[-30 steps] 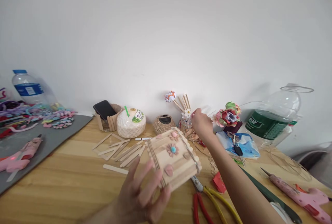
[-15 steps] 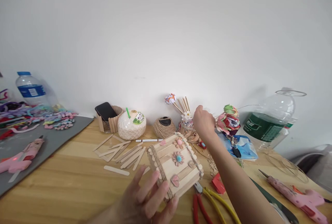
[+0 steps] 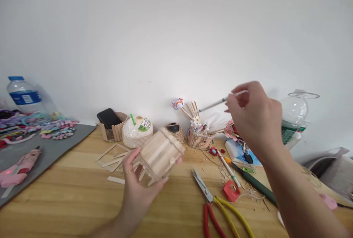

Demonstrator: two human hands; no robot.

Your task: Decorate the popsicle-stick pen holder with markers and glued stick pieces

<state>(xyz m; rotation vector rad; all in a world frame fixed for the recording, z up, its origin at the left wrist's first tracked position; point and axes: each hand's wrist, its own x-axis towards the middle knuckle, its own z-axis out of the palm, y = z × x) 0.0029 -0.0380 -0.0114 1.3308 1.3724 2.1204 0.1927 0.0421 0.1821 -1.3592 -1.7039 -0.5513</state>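
My left hand (image 3: 138,190) grips a small box (image 3: 160,153) made of craft sticks from below and the left. The box is tilted, with a plain wooden side towards me and twine bands along two edges. In my right hand (image 3: 252,115), raised in front of the wall, fingertips pinch a slim grey-white, pen-like stick (image 3: 213,105); its exact kind is blurred. Its tip points left, above a decorated craft-stick holder (image 3: 200,141) with paper flowers and thin sticks.
Red-and-yellow-handled scissors (image 3: 209,195) lie open at the front. Loose craft sticks (image 3: 106,152), a white coconut (image 3: 137,132) and a twine ball (image 3: 174,132) are left of centre. A marker (image 3: 228,168), red scrap (image 3: 231,191) and dark green tool (image 3: 256,183) lie right.
My right hand has lifted from the stick holder, moving right with the slim stick. My left hand has turned the box from its flower-decorated side to a plain one and shifted it left.
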